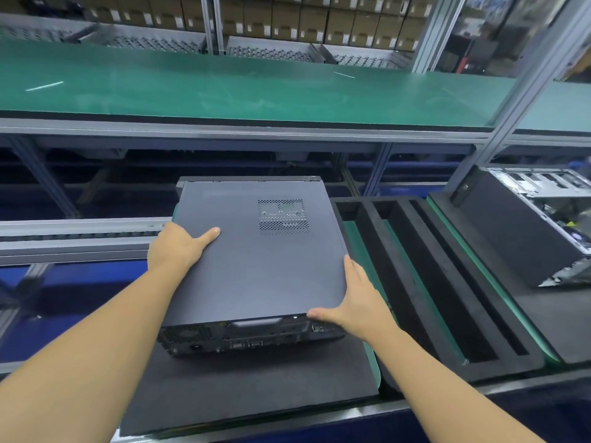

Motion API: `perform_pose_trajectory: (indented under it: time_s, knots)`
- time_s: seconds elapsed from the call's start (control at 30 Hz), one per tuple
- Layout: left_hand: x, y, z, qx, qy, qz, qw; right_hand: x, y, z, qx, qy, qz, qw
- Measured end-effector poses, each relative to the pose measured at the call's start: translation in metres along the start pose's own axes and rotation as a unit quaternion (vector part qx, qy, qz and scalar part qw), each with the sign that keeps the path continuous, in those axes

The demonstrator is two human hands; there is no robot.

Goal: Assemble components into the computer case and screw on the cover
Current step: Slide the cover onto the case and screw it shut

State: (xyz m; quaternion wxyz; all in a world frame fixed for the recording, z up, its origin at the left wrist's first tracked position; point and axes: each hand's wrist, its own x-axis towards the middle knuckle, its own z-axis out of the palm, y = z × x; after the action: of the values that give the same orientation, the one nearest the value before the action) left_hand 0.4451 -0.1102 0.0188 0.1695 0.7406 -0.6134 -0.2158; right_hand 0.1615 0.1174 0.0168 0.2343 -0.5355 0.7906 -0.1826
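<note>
Bright even overhead light, soft shadows, wide-angle bending and blur at edges.

Green conveyor belt (224,91), slotted black foam tray (499,367), stacked cardboard boxes (287,17).
</note>
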Motion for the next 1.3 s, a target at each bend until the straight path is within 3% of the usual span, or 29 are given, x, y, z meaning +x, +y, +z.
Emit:
perform_pose_trajectory:
  time_s: [0.2,0.4,0.6,1.03,1.13,1.3]
  knots:
    - [0.000,0.007,-0.001,0.007,0.025,-0.022,0.999,-0.001,0.001,0.005,0.039,0.022,0.005,0.999]
    - [-0.003,0.002,-0.004,0.047,-0.012,0.001,0.999,-0.003,0.012,0.003,0.057,0.012,-0.010,0.998]
    - [-0.007,-0.021,-0.017,-0.025,-0.141,0.099,0.985,-0.001,0.033,-0.011,0.104,-0.047,-0.031,0.993]
    - [-0.082,-0.085,-0.046,-0.113,-0.273,0.116,0.948,-0.022,0.044,-0.013,0.164,-0.047,-0.044,0.984]
    - [-0.091,-0.095,-0.045,-0.107,-0.267,0.127,0.949,-0.024,0.045,-0.009,0.167,-0.037,-0.050,0.984]
    - [-0.102,-0.102,-0.035,-0.106,-0.169,0.103,0.975,-0.025,0.045,0.000,0.171,0.005,-0.047,0.984]
